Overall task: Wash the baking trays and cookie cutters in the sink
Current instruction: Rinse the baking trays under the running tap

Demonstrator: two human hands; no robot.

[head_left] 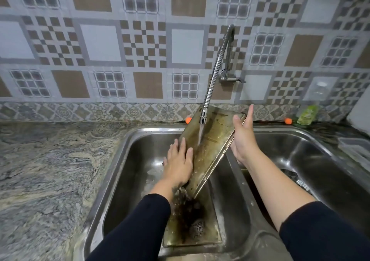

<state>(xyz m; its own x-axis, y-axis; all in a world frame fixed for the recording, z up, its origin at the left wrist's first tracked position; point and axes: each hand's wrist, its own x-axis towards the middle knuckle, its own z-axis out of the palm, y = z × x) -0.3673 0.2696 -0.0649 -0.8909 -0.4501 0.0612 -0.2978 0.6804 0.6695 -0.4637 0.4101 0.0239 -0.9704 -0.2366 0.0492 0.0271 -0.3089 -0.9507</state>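
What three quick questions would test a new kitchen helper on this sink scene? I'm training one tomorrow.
1. True or false: water from the tap lands on the tilted tray.
2. Which hand grips the tray's upper edge: A left hand, B right hand?
3. Fill in: a second tray lies flat in the ___ basin.

Key: 1 true; 2 B; 3 left.

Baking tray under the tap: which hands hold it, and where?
The right hand grips the tilted baking tray by its upper right rim; the left hand rests flat on its left edge.
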